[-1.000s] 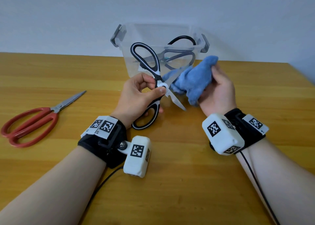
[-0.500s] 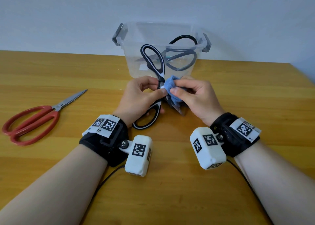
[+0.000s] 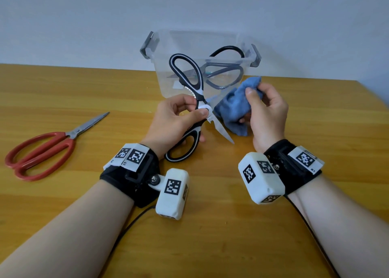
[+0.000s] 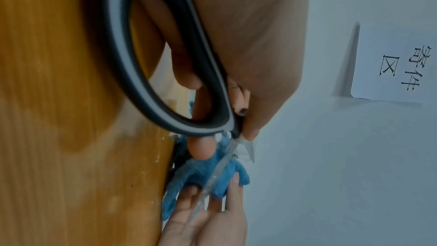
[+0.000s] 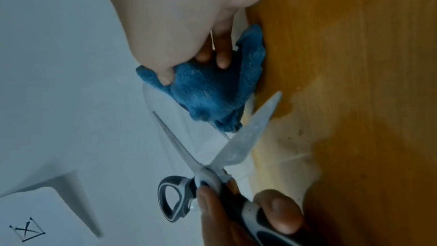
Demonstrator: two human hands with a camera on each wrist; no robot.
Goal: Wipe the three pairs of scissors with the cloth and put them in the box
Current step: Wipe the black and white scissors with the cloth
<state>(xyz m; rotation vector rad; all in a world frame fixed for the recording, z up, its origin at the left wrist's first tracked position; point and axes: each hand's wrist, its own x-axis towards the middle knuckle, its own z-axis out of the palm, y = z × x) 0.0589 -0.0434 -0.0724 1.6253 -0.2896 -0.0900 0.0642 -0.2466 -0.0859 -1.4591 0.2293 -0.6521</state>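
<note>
Wooden surface (image 3: 63, 92) carries everything; clear plastic box (image 3: 164, 82) with grey side latches stands at the far edge by the wall, open at the top. Three pairs of scissors in all. One dark-handled pair (image 3: 223, 75) is in the box, lying roughly left-right, blade tips left, one handle loop leaning up over the rim. Red-handled scissors (image 3: 42, 149) lie flat on the surface well left of the hands, blades closed, long axis diagonal, tip pointing far-right, handles toward the near-left. Black-and-white scissors (image 3: 195, 101) are in the air in front of the box, blades spread wide: one loop up toward the box, the other down by the wrist, one blade pointing near-right and down at the surface, the other pointing right into the cloth. One blue cloth (image 3: 233, 107), bunched, fuzzy, lower end near or touching the surface. Left hand (image 3: 172, 122) pinches the black-and-white scissors at the white pivot, thumb on top, fingers curled round the lower handle. Right hand (image 3: 267, 113) grips the cloth, thumb and fingers curled into it just beside the blades.
</note>
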